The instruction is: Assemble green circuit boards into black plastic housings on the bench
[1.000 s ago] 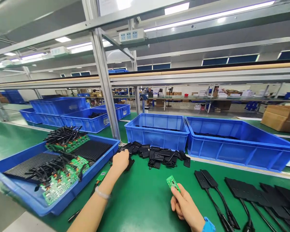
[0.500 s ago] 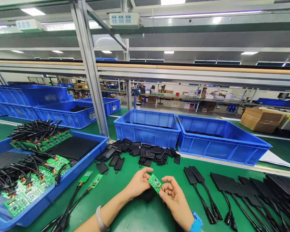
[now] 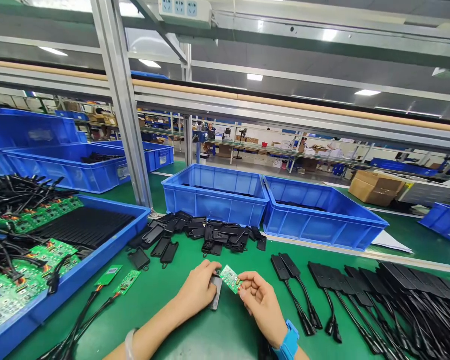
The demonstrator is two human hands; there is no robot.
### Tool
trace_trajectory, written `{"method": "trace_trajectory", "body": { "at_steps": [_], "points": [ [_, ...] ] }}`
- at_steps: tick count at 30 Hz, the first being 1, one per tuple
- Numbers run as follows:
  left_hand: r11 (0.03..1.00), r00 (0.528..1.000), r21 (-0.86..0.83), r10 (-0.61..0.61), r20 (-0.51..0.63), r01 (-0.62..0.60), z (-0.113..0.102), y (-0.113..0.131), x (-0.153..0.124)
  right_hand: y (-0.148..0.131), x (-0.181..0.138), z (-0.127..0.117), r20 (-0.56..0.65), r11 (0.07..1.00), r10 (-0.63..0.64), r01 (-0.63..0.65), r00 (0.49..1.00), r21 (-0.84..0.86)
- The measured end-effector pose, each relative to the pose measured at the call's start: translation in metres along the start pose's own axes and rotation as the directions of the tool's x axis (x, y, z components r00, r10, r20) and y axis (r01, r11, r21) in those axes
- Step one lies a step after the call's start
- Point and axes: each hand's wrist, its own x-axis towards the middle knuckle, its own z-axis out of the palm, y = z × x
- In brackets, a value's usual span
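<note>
My left hand is closed around a small black plastic housing held edge-on just above the green mat. My right hand, with a blue watch band at the wrist, pinches a small green circuit board by its right end. The board's left end touches the top of the housing. A pile of more black housings lies just beyond my hands.
A blue tray at left holds green boards with black cables; two cabled boards lie beside it. Two blue bins stand behind the pile. Rows of black cabled parts cover the mat at right. A metal post rises at left.
My left hand picked a black housing from the pile and came back to meet the right hand; the green board now rests against the housing. The view has tilted down and rightward.
</note>
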Motion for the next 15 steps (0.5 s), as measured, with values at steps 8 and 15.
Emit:
{"method": "trace_trajectory", "body": {
  "at_steps": [8, 15],
  "points": [
    [0.456, 0.952, -0.836, -0.135, 0.274, 0.305, -0.011, 0.009, 0.001, 0.000, -0.002, -0.003, -0.043, 0.875, -0.210, 0.168, 0.977, -0.454],
    [0.116, 0.960, -0.956, 0.043, 0.276, 0.270, -0.007, 0.017, -0.006, 0.005, 0.000, -0.011, -0.063, 0.919, -0.145, 0.111, 0.987, -0.377]
  ]
}}
